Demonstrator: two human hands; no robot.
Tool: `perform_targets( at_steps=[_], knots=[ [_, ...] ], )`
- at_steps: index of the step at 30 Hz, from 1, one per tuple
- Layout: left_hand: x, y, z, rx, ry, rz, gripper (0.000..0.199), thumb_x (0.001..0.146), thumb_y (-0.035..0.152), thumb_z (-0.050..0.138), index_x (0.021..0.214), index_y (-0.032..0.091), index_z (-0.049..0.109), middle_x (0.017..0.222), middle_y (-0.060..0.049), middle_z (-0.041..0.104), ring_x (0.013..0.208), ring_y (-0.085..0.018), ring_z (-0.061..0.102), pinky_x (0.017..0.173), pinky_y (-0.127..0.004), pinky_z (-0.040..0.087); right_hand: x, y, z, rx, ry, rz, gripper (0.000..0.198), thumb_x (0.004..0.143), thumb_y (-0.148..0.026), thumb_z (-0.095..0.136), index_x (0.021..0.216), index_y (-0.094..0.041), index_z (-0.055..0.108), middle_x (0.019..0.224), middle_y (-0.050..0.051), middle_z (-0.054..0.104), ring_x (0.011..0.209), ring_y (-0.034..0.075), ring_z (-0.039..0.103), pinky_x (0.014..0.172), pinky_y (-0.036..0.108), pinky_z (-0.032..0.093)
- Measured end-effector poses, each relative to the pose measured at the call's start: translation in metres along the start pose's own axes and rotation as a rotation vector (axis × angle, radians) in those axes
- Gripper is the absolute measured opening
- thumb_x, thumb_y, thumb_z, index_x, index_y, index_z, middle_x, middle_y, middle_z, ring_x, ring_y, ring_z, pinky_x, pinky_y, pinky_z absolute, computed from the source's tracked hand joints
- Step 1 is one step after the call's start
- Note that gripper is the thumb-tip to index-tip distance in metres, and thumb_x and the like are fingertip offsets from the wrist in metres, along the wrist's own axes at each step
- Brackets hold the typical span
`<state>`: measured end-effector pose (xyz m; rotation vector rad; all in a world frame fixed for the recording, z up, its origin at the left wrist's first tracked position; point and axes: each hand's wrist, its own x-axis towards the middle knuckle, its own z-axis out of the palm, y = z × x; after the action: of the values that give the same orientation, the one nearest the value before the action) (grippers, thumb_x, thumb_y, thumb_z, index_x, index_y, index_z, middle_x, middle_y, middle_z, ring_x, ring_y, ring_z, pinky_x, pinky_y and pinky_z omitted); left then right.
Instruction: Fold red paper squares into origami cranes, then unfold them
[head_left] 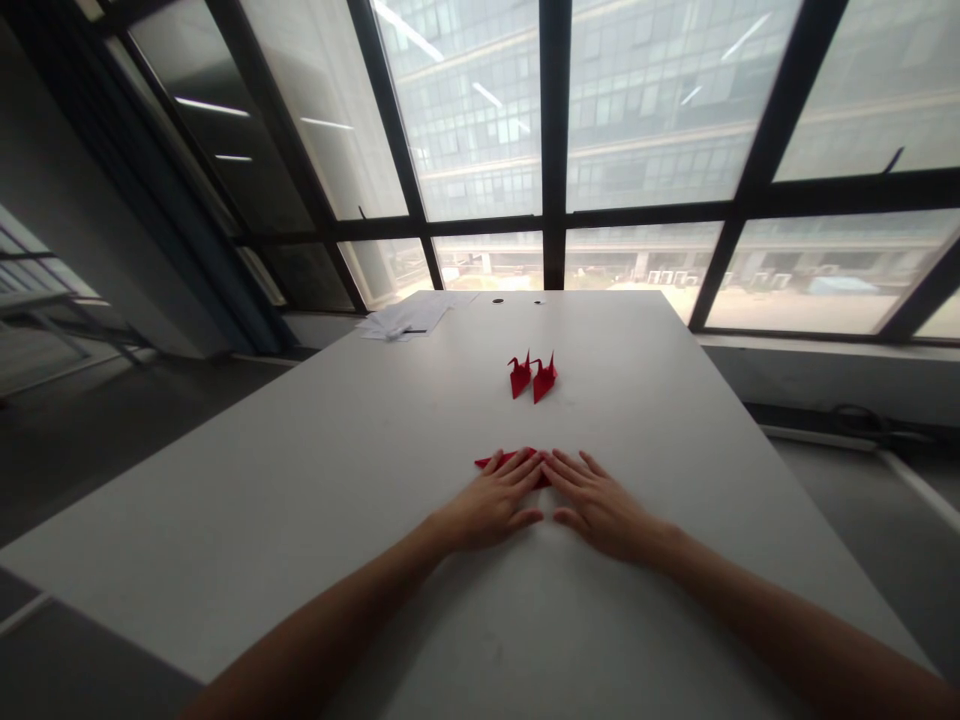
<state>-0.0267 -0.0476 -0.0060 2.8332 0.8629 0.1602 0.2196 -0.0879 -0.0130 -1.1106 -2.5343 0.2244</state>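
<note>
A folded piece of red paper (489, 461) lies flat on the white table, partly covered by my fingers. Its pointed left end sticks out past my left hand (491, 503), which rests on it with fingers stretched. From the other side my right hand (596, 505) presses its fingertips on the right part of the paper, fingers spread. Both hands' fingertips nearly meet over the middle. Beyond them stand two red origami cranes, a left crane (520, 378) and a right crane (544, 381), side by side and close together.
The white table (337, 480) reaches toward large windows (480, 120). Loose white papers (405, 318) with a dark pen-like item (414, 331) lie at its far left. Small dark holes are near the far edge. A dark curtain (150, 180) hangs at left; cables (874, 420) lie at right.
</note>
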Motion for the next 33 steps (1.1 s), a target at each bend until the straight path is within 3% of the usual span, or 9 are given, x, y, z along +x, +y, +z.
perform_targets(
  at_steps=[11,21,25,28,33],
  knots=[
    [-0.002,-0.004,0.004,0.041,0.002,-0.041,0.075,0.098,0.061,0.035,0.158,0.028,0.004,0.164,-0.009,0.015,0.152,-0.028,0.01,0.12,-0.051,0.01,-0.006,-0.003,0.013,-0.17,0.014,0.147,0.076,0.098,-0.062,0.029,0.153,-0.009,0.03,0.156,0.021,0.031,0.147,0.031,0.026,0.119,0.057,0.017],
    [-0.024,-0.023,-0.012,0.053,-0.136,-0.146,0.078,0.097,0.064,0.032,0.158,0.025,0.004,0.163,-0.013,0.01,0.152,-0.032,0.006,0.119,-0.055,0.007,-0.006,-0.002,0.015,-0.182,0.038,0.134,0.074,0.099,-0.06,0.032,0.153,-0.01,0.031,0.156,0.021,0.032,0.147,0.031,0.026,0.119,0.057,0.019],
    [-0.02,-0.012,-0.015,0.153,0.008,-0.163,0.079,0.098,0.062,0.03,0.158,0.02,0.001,0.163,-0.016,0.009,0.152,-0.032,0.004,0.119,-0.056,0.005,-0.005,-0.002,0.016,-0.173,0.038,0.141,0.075,0.098,-0.061,0.031,0.153,-0.01,0.031,0.156,0.021,0.032,0.147,0.031,0.026,0.119,0.057,0.019],
    [-0.013,0.005,-0.016,0.177,0.092,-0.1,0.074,0.1,0.057,0.03,0.158,0.02,0.004,0.163,-0.015,0.011,0.152,-0.029,0.005,0.12,-0.053,0.005,-0.004,-0.002,0.016,-0.17,0.023,0.153,0.076,0.099,-0.062,0.029,0.153,-0.009,0.031,0.156,0.022,0.031,0.147,0.031,0.026,0.119,0.056,0.018],
    [-0.01,0.022,-0.012,0.089,-0.034,-0.007,0.072,0.099,0.061,0.031,0.158,0.023,0.013,0.162,-0.011,0.022,0.151,-0.026,0.015,0.121,-0.047,0.012,-0.004,-0.002,0.017,-0.156,0.011,0.155,0.076,0.098,-0.062,0.028,0.154,-0.01,0.028,0.156,0.021,0.031,0.148,0.031,0.025,0.119,0.057,0.017]
  ],
)
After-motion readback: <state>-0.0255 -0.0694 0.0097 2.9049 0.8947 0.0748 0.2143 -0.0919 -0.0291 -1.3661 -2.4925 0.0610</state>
